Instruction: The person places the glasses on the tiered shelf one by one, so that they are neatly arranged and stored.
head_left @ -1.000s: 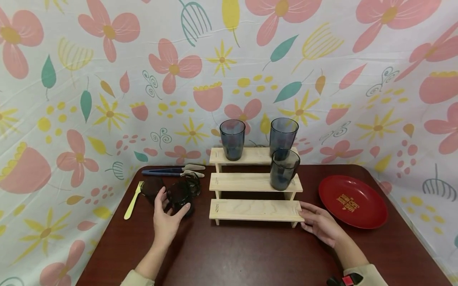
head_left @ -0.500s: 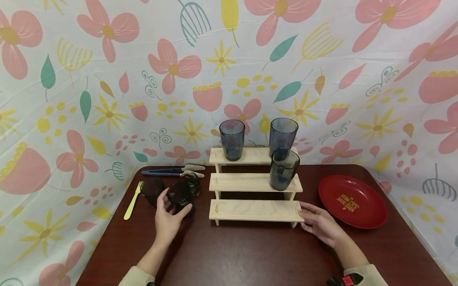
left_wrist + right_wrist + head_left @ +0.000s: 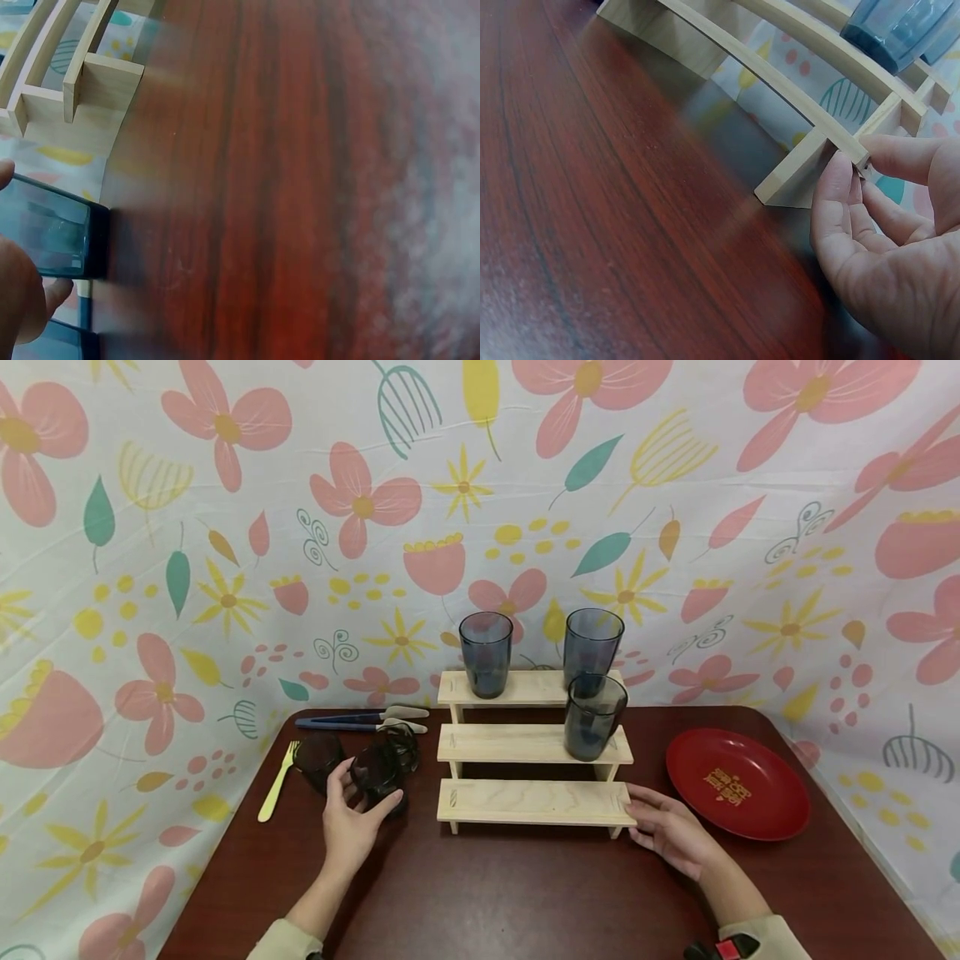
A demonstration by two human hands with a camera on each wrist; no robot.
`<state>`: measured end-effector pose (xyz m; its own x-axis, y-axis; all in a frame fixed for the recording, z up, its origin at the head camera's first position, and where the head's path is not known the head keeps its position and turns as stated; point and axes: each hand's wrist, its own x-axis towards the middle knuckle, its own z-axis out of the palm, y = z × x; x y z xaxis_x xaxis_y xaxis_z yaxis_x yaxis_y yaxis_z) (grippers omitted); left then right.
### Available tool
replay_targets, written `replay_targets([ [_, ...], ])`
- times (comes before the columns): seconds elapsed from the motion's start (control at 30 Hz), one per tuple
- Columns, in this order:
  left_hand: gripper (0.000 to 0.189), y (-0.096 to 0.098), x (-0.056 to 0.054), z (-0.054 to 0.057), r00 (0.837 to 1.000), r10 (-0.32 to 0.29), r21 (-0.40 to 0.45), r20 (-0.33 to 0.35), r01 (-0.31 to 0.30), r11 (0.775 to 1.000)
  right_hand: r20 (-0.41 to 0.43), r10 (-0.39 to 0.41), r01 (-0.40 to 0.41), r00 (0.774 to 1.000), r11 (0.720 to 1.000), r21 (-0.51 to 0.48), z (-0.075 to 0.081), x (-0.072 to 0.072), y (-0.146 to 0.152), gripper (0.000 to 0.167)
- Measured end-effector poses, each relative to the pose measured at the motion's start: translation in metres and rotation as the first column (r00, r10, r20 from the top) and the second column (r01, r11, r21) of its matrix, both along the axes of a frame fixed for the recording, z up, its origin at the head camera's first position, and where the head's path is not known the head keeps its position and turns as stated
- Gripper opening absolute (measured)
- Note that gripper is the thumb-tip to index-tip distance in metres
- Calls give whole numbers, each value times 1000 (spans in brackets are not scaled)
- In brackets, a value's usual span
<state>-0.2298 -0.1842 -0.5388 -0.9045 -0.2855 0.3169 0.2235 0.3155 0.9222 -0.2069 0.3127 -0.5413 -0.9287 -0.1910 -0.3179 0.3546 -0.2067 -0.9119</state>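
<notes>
My left hand (image 3: 351, 827) holds a dark tinted glass (image 3: 375, 768) on the left of the table, thumb on its right side and fingers on its left. In the left wrist view this glass (image 3: 52, 225) lies between thumb and fingers, its base near the tabletop. Another dark glass (image 3: 318, 758) stands just left of it. My right hand (image 3: 675, 831) pinches the right end of the lowest step of a three-step wooden rack (image 3: 536, 800). Two blue-grey glasses (image 3: 486, 656) stand on the top step, and one grey glass (image 3: 592, 718) stands at the middle step's right end.
A yellow fork (image 3: 277, 783) lies at the far left. Two blue-handled utensils (image 3: 341, 724) lie behind the dark glasses, beside a black looped thing (image 3: 405, 745). A red oval plate (image 3: 738, 785) rests right of the rack. A flowered cloth (image 3: 480, 527) hangs behind the table.
My left fingers have come slightly rightward, closer round the dark glass. The right hand keeps its place on the rack.
</notes>
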Motion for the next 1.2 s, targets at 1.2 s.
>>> replay_targets([
  [1.2, 87, 53, -9, 96, 955, -203, -53, -216, 197, 979, -13, 13, -13, 1000, 1000, 11, 0, -1, -1, 68],
])
